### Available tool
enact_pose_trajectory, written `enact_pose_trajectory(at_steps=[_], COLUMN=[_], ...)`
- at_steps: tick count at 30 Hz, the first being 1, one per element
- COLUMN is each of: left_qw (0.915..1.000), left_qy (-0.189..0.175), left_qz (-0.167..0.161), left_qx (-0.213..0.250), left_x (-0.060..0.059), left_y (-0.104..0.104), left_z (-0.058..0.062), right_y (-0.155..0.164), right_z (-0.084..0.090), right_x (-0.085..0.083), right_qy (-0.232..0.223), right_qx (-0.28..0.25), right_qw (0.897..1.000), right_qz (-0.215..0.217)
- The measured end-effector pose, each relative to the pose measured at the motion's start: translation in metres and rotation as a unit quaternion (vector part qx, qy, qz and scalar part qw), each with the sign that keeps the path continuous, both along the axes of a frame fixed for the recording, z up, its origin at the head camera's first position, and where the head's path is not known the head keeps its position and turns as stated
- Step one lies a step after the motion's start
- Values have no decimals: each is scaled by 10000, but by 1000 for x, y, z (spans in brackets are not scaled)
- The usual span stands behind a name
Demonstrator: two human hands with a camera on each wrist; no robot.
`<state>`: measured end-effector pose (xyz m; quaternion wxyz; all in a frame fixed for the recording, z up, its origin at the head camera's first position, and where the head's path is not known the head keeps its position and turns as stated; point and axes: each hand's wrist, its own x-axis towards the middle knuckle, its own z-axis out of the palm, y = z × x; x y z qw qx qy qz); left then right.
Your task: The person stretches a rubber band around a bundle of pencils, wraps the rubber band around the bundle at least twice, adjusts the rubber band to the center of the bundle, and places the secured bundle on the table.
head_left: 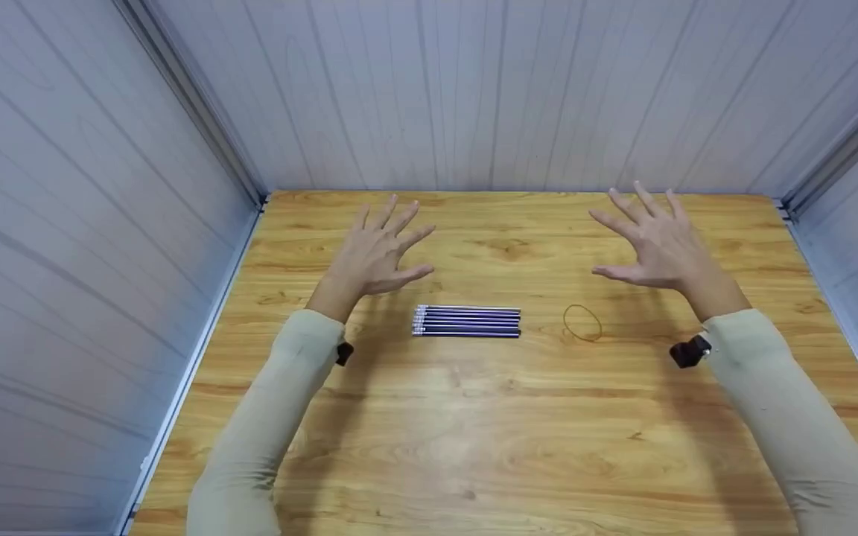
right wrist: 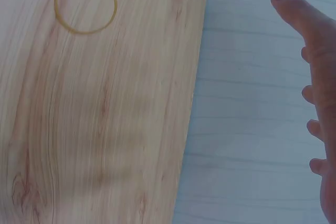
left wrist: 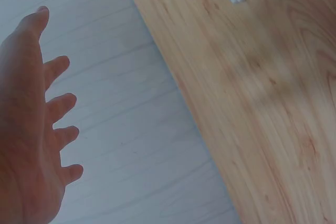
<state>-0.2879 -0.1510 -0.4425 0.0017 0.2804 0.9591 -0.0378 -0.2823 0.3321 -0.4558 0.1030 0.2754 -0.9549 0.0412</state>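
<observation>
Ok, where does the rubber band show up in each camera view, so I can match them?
Head: the rubber band lies flat on the table right of centre, just right of the row of pencils, apart from it.
Left wrist: not in it; only the pencils' eraser ends show at the top edge.
Right wrist: top left, a full loop on the wood.
Shared landmark: the wooden table, whose edge against the pale wall runs through both wrist views.

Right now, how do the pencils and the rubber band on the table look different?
The pencils are dark purple; the rubber band is tan, close to the wood's colour. The pencils are straight sticks lying side by side in a neat row; the rubber band is one thin loop, open in the middle. The pencils lie nearer the left hand, the rubber band nearer the right hand. Both lie flat on the table, untouched.
</observation>
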Motion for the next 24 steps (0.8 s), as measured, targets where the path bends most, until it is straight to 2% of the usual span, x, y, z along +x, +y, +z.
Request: enact_pose_trajectory(at_steps=[5, 10, 17, 24], left_qw=[10000, 9995, 9983, 9952], left_qy=[-31, -231, -284, -461], left_qz=[-14, 21, 7, 193], left_qx=[-14, 223, 506, 838], left_x=[0, 1, 2, 2], left_y=[12, 20, 20, 17], left_z=[1, -1, -3, -4], right_y=[-11, -23, -42, -62], right_z=[-2, -7, -11, -15], right_x=[-1, -1, -2, -1], right_qy=[3, -49, -171, -455], right_qx=[56, -67, -132, -392], right_qw=[9999, 9997, 9993, 9978], right_qz=[110, 212, 293, 295])
